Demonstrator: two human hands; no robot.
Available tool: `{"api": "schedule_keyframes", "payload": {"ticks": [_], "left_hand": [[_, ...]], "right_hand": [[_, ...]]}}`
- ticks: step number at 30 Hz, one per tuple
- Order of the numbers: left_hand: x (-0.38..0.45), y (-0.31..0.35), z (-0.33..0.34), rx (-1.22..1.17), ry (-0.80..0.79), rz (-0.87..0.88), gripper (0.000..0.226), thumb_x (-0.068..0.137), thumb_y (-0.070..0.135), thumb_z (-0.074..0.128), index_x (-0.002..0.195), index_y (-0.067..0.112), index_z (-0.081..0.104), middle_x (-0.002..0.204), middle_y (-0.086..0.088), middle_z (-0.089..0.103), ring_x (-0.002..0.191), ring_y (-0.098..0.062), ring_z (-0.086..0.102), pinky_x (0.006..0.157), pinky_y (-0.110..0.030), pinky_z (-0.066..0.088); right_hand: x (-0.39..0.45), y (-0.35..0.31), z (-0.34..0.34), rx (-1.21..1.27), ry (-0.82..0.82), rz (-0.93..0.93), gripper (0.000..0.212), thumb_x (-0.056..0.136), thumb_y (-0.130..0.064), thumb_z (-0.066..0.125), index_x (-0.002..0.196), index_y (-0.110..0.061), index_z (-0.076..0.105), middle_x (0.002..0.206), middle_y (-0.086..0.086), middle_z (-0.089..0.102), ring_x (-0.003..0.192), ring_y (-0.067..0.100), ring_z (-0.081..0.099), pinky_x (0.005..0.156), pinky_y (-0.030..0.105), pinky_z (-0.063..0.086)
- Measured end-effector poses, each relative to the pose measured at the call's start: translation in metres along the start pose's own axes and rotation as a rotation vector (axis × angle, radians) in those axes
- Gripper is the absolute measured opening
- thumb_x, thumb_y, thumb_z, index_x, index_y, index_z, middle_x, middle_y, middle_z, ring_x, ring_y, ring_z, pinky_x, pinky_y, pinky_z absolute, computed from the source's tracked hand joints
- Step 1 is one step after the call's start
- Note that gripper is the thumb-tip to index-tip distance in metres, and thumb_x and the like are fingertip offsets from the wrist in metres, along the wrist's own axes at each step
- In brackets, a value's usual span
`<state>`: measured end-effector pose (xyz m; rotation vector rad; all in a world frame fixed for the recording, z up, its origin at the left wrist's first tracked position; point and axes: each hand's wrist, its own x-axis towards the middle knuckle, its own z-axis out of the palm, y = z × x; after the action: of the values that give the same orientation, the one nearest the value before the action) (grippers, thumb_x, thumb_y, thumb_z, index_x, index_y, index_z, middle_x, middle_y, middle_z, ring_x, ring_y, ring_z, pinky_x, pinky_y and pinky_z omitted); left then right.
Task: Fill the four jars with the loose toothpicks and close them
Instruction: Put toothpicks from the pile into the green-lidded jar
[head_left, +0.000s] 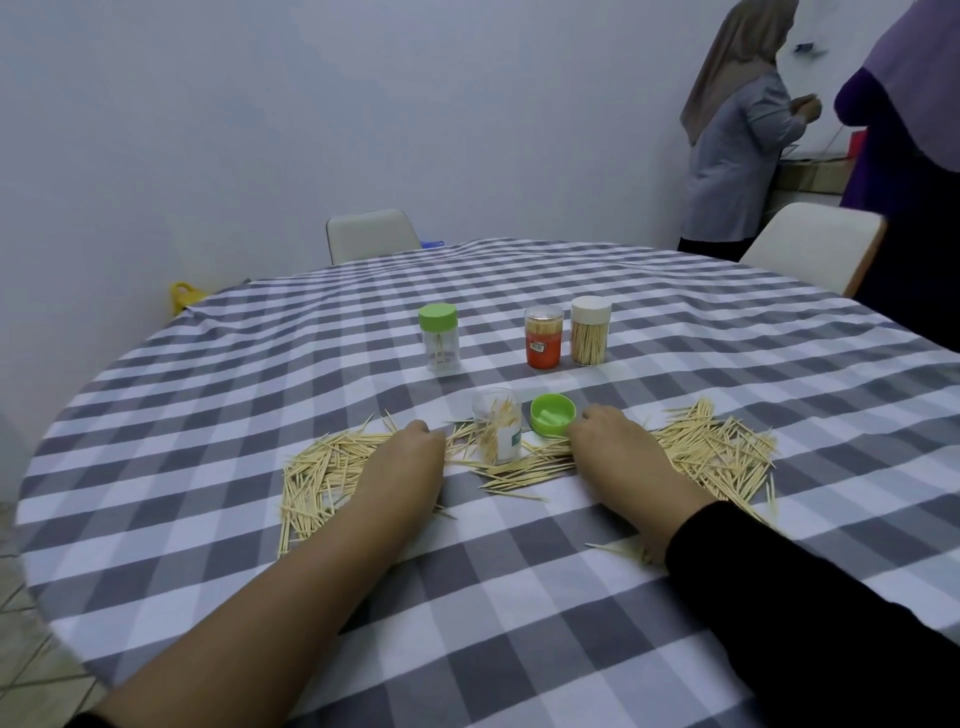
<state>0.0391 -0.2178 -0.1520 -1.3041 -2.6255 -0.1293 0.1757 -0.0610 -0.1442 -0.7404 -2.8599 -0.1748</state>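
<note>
Loose toothpicks lie in a left pile (322, 467), a middle pile (524, 470) and a right pile (717, 452) on the checked tablecloth (467, 597). An open clear jar (496, 426) with a few toothpicks stands between my hands, its green lid (552, 414) upside down beside it. Behind stand a green-lidded jar (439, 338) holding very few toothpicks, a full orange jar (543, 336) and a full white-lidded jar (590, 330), all capped. My left hand (405, 462) and my right hand (618, 452) rest knuckles-up on the toothpicks, fingers curled down into them, fingertips hidden.
The round table's edge curves close on the left. Two white chairs, one at the far side (371, 234) and one at the back right (815, 244), stand at the table. Two persons, one in grey (737, 135) and one in purple (914, 156), stand at the back right. A yellow bag (182, 296) lies on the floor.
</note>
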Motion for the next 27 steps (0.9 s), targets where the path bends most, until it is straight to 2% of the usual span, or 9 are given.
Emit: {"api": "schedule_keyframes", "payload": {"ticks": [4,6,9,12,14,17,20,24,27], "left_hand": [[0.010,-0.008,-0.003,-0.190,0.121,-0.060,0.031,0.093,0.003,0.043,0.118,0.012,0.061,0.113,-0.008,0.056,0.099,-0.026,0.056,0.076,-0.029,0.041],[0.018,-0.009,-0.009,-0.339,0.179,-0.133,0.029,0.093,0.001,0.043,0.102,0.017,0.067,0.098,-0.007,0.058,0.086,-0.024,0.055,0.067,-0.030,0.039],[0.027,-0.009,-0.020,-0.630,0.250,-0.231,0.030,0.094,0.002,0.045,0.084,0.026,0.060,0.083,-0.004,0.060,0.072,-0.023,0.054,0.060,-0.031,0.040],[0.031,-0.005,-0.027,-0.920,0.337,-0.320,0.028,0.096,0.008,0.049,0.107,0.023,0.070,0.083,0.000,0.067,0.063,-0.014,0.052,0.054,-0.023,0.042],[0.035,-0.004,-0.030,-1.092,0.394,-0.376,0.026,0.095,0.011,0.052,0.115,0.017,0.068,0.084,0.004,0.068,0.073,-0.014,0.059,0.062,-0.024,0.048],[0.044,0.000,-0.033,-1.392,0.448,-0.442,0.025,0.093,0.007,0.056,0.116,0.011,0.066,0.082,0.006,0.070,0.089,-0.016,0.066,0.085,-0.036,0.055],[0.050,0.009,-0.033,-1.687,0.436,-0.443,0.027,0.092,0.000,0.056,0.118,0.004,0.063,0.075,0.008,0.072,0.089,-0.015,0.068,0.084,-0.031,0.055],[0.053,0.016,-0.029,-1.809,0.432,-0.404,0.028,0.092,0.000,0.055,0.119,0.003,0.062,0.093,-0.004,0.072,0.096,-0.018,0.069,0.087,-0.032,0.056],[0.053,0.021,-0.024,-1.789,0.394,-0.388,0.027,0.091,0.002,0.057,0.118,0.004,0.063,0.089,-0.004,0.073,0.094,-0.016,0.069,0.094,-0.036,0.051]], "right_hand": [[0.012,0.004,-0.010,0.163,-0.044,0.146,0.026,0.089,0.001,0.046,0.112,-0.005,0.057,0.115,0.011,0.050,0.105,0.027,0.052,0.082,0.033,0.042],[0.019,0.005,-0.019,0.294,-0.061,0.236,0.024,0.089,0.000,0.048,0.110,-0.007,0.058,0.112,0.011,0.054,0.096,0.025,0.053,0.073,0.030,0.039],[0.029,0.009,-0.025,0.591,-0.032,0.324,0.019,0.096,-0.007,0.043,0.105,-0.010,0.060,0.105,0.008,0.060,0.092,0.023,0.054,0.071,0.029,0.037],[0.037,0.010,-0.024,0.896,0.038,0.374,0.017,0.098,-0.013,0.042,0.101,-0.014,0.058,0.107,0.005,0.061,0.098,0.021,0.056,0.076,0.030,0.041],[0.043,0.007,-0.025,1.042,0.073,0.412,0.015,0.099,-0.013,0.043,0.101,-0.015,0.058,0.106,0.005,0.063,0.100,0.021,0.059,0.078,0.028,0.044],[0.051,0.002,-0.027,1.233,0.115,0.458,0.015,0.099,-0.015,0.045,0.100,-0.017,0.060,0.105,0.004,0.066,0.097,0.019,0.061,0.079,0.031,0.049],[0.055,-0.007,-0.028,1.382,0.188,0.456,0.020,0.098,-0.017,0.047,0.085,-0.026,0.059,0.092,-0.004,0.067,0.096,0.018,0.062,0.092,0.041,0.049],[0.058,-0.017,-0.031,1.530,0.305,0.399,0.019,0.098,-0.014,0.047,0.095,-0.020,0.065,0.084,-0.008,0.067,0.082,0.007,0.062,0.082,0.031,0.049],[0.056,-0.024,-0.031,1.574,0.267,0.317,0.019,0.098,-0.012,0.047,0.091,-0.019,0.063,0.088,-0.004,0.068,0.082,0.008,0.062,0.073,0.025,0.046]]}}
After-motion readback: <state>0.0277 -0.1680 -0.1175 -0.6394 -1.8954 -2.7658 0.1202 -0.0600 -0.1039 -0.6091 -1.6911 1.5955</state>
